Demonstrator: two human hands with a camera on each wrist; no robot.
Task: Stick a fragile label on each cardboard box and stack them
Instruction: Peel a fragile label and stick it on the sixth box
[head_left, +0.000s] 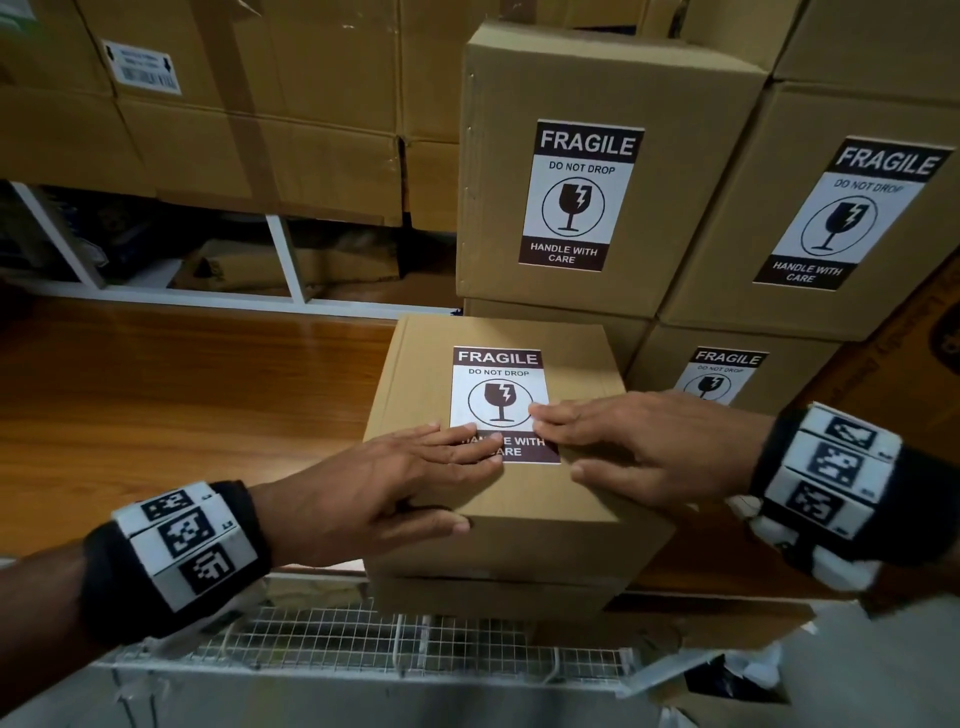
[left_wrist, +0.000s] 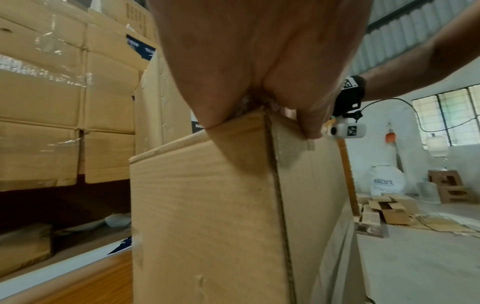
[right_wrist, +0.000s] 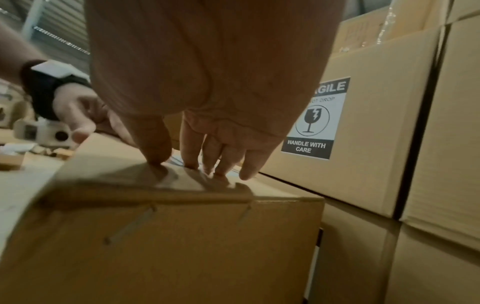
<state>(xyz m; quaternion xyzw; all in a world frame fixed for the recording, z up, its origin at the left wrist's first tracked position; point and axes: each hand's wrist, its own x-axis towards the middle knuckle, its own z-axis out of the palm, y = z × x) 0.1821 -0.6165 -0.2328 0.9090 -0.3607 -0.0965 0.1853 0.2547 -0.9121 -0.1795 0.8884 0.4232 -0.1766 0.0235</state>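
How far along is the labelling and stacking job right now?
Done: three labelled boxes stand stacked behind. In hand: the left hand and right hand press a label flat onto the front box. Left: stacking this box; further unlabelled boxes aren't visible.

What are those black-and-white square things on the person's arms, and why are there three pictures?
Those bands carry small cameras. One picture comes from a camera on the person's head, looking down. The other two come from each wrist, looking along the fingers.

There is no machine here, only a person's two hands. The left hand and the right hand lie flat on a cardboard box. Their straight fingers press a fragile label onto its top. Nothing is gripped.

That box sits on another box. Behind it, stacked boxes already wear the same label.
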